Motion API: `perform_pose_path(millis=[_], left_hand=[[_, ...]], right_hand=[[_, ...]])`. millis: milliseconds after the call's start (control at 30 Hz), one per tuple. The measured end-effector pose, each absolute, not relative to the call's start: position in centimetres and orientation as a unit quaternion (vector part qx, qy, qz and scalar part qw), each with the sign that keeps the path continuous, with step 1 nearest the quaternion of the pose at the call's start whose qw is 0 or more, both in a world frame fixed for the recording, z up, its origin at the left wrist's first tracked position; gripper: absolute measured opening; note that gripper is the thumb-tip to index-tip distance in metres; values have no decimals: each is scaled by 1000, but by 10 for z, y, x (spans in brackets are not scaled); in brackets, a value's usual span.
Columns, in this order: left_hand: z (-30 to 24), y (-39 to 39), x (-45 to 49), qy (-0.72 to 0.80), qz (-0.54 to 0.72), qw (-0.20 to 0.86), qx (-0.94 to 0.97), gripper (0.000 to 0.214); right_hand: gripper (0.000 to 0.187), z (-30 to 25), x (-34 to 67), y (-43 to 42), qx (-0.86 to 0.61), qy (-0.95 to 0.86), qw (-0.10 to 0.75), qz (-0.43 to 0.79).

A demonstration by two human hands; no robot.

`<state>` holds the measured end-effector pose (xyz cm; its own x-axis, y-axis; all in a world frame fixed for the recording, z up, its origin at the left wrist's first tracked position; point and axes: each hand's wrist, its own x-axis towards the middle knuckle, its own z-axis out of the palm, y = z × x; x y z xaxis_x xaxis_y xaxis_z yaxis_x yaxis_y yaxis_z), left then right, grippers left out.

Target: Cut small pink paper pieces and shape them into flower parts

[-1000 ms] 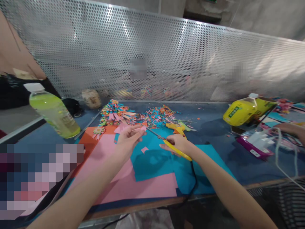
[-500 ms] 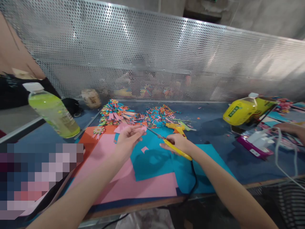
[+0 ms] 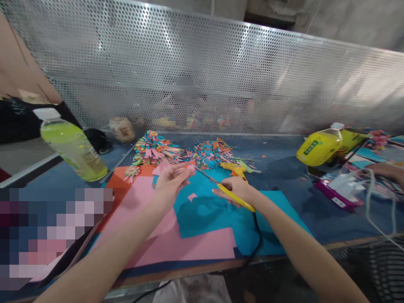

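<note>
My left hand pinches a small pink paper piece above the table. My right hand grips yellow-handled scissors, whose blades point left and meet the pink piece. Under both hands lie a teal sheet and pink sheets, with an orange sheet at the left. A small pink offcut lies on the teal sheet.
A pile of coloured paper scraps and paper flowers lies behind. A yellow glue gun rests by the scissors. A green bottle stands left, a yellow bottle lies right. Another person's hand is at far right. A perforated metal screen backs the table.
</note>
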<state>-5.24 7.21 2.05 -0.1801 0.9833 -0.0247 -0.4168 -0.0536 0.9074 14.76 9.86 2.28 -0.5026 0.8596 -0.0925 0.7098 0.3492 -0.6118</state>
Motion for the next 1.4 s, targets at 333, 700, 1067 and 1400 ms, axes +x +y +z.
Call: perform_pose_path(millis=[333,700,1067,1400], left_hand=[[17,72,-54,423,626,546,361,36],[13,76,-56,420,627,551,356,38],[11,78,-58,413,651,530,355,35],[15,73,-54,401,639,552,354,29]], right_hand=[[45,25,147,97,-487,-796,114,341],[44,31,145,96,-496,-807,106,303],[42,34,145,94,-497,-806,111,301],[46,21,148,99,-449,-853,135,231]])
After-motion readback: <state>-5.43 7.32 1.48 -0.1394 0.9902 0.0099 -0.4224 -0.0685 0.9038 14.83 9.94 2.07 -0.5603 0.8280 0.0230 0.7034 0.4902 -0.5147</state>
